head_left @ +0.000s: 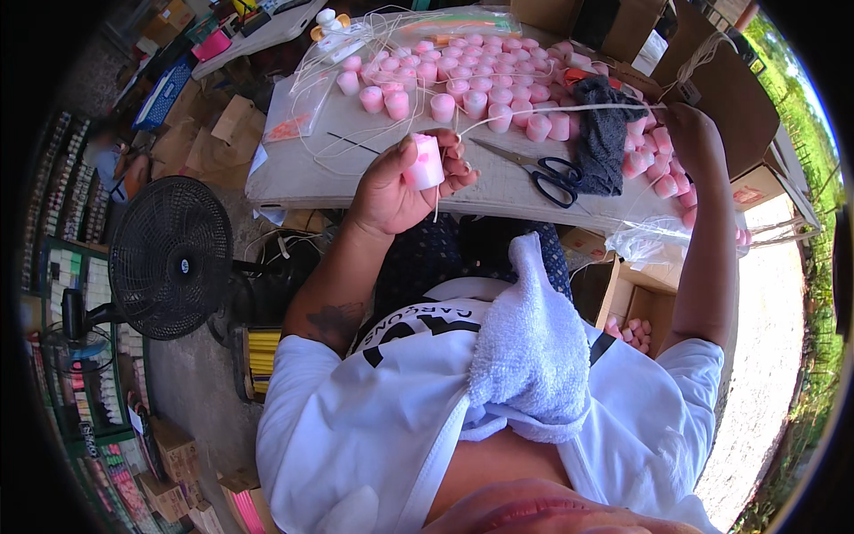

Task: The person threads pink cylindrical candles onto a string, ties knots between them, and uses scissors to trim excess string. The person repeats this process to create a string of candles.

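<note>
My left hand [382, 198] is closed around a small pink and white candle [425, 165], raised above the table's near edge. A pale wick string [569, 109] runs from beside this candle out to the right, stretched nearly straight. Its far end is at my right hand [689, 125], whose fingers are closed on it, though partly turned from view. Below the string lie scissors [553, 178] with dark blue handles and a dark grey cloth [607, 142]. A thin dark rod [351, 142] rests left of the scissors. Several rows of pink candles [442, 108] stand behind my left hand.
More pink candles [660, 165] lie heaped at the table's right, beside open cardboard boxes [725, 98]. Loose string loops over the white table [276, 182] at left. A black fan [169, 258] stands left of me. An open box [654, 298] holding pink pieces is below right.
</note>
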`<act>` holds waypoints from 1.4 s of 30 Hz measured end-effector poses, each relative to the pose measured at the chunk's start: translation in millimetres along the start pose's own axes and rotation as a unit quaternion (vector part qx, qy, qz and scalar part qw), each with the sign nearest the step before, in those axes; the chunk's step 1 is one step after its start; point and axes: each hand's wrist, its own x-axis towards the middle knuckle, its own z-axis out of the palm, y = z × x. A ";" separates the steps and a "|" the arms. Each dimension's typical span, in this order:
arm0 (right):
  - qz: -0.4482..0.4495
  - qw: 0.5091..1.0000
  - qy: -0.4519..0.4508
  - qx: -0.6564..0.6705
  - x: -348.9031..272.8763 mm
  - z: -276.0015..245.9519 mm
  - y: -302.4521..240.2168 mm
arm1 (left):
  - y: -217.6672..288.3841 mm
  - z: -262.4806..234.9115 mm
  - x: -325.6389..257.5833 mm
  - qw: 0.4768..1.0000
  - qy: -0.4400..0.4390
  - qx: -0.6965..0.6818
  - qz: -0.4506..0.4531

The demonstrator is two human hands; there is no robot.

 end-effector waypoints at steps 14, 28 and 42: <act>-0.019 0.929 -0.341 0.146 -108.6 61.8 -52.2 | 21.5 -4.8 5.3 0.972 0.071 -0.175 0.138; -0.399 0.889 0.116 0.191 -83.7 50.4 -154.9 | -30.8 39.5 12.9 0.979 0.140 -0.151 -0.002; -0.089 0.720 0.043 0.687 -82.6 32.0 -123.5 | -12.2 11.6 15.1 0.977 0.203 0.054 -0.044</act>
